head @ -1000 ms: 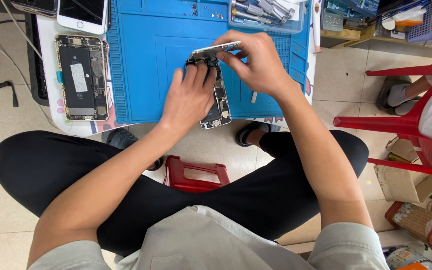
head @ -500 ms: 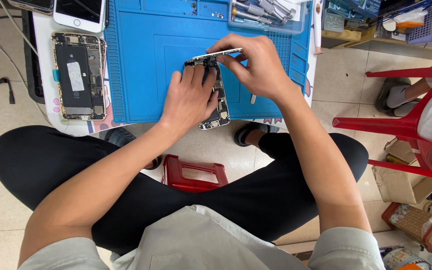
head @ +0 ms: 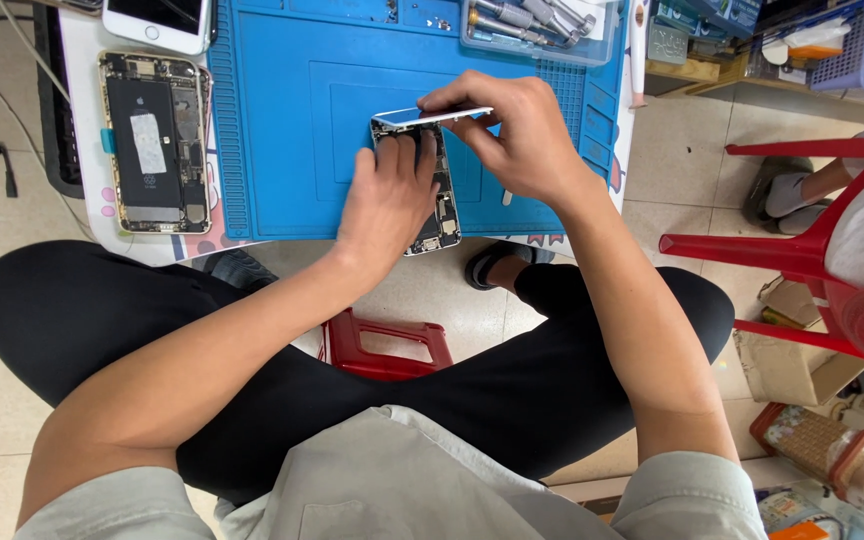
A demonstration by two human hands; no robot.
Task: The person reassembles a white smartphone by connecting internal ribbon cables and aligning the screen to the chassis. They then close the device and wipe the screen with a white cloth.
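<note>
Two hands work on an opened phone (head: 439, 205) that lies on the near edge of a blue mat (head: 292, 110), its lower end sticking out past the table edge. The left hand (head: 387, 195) lies flat on the phone's body, fingers spread over its upper part, pressing it down rather than closing round anything. The right hand (head: 512, 130) pinches the screen (head: 430, 116), which is lifted at the phone's far end and seen almost edge-on as a thin white strip; thumb and fingers grip it along its right part. A second phone (head: 152, 140), back off and with battery and boards showing, lies to the left on the white table (head: 87, 215), just beside the mat. A white phone (head: 157, 22) lies face up beyond it, at the top edge of the view. A clear tray (head: 532, 25) of metal tools sits at the mat's far side. The person sits cross-legged in black trousers; a red stool (head: 387, 345) stands under the table, and a red chair (head: 812, 250) stands to the right.
</note>
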